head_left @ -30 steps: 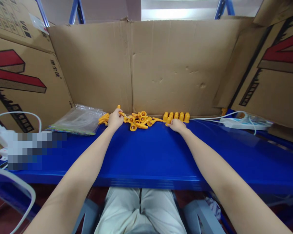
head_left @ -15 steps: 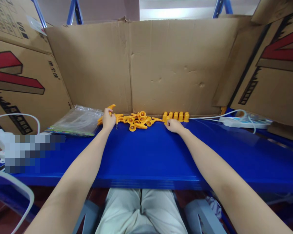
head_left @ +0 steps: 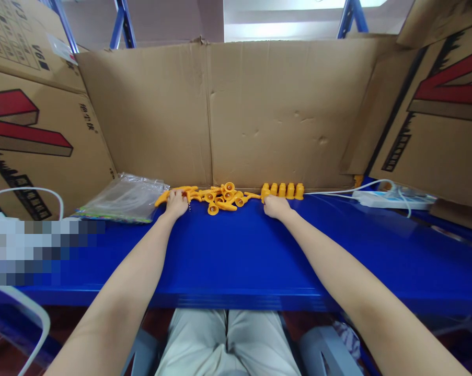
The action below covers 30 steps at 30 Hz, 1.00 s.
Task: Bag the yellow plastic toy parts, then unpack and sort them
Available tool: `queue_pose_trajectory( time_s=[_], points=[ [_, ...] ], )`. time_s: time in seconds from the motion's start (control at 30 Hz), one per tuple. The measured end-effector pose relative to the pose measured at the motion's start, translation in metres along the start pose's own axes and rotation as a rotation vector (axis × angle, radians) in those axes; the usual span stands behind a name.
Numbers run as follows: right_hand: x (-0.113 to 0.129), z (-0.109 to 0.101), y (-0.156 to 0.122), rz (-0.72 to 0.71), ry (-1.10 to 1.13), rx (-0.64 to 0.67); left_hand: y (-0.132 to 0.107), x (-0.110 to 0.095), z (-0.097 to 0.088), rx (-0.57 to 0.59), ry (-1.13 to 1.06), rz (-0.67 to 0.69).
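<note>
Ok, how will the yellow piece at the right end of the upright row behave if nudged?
The yellow piece is probably stiff: its moulded-looking shape shows no sag. It might slide, since the blue table looks glossy, and a high push could tip it, as it stands upright.

There it is, we've got "V6" with a dark square, printed on the upper panel [head_left: 26,44] of the left carton [head_left: 51,112]! Below, Chinese characters [head_left: 87,117] run beside a red emblem [head_left: 12,107], too small for us to read surely. The right carton [head_left: 435,143] shows a dark label [head_left: 396,152], its lettering unreadable to us.
</note>
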State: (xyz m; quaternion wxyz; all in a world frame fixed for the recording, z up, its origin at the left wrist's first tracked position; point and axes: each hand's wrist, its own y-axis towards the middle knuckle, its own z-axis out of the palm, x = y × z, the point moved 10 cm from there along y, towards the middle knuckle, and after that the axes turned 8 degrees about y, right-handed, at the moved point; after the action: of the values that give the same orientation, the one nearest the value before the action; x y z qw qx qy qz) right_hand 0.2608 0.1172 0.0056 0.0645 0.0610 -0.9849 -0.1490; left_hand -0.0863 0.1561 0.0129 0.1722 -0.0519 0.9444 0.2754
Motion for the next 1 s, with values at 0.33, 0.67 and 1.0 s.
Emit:
queue_pose_trajectory(
  time_s=[0.33,0.67,1.0],
  points=[
    [0.061,0.006,-0.005,-0.272,0.314,0.022,0.001,-0.003,-0.010,-0.119,-0.213,0.117],
    [0.054,0.002,0.003,-0.128,0.357,-0.030,-0.005,-0.021,-0.018,-0.172,-0.319,0.281],
    [0.025,-0.001,0.000,0.108,0.258,-0.027,-0.010,-0.023,-0.022,-0.120,-0.150,0.205]
  ],
)
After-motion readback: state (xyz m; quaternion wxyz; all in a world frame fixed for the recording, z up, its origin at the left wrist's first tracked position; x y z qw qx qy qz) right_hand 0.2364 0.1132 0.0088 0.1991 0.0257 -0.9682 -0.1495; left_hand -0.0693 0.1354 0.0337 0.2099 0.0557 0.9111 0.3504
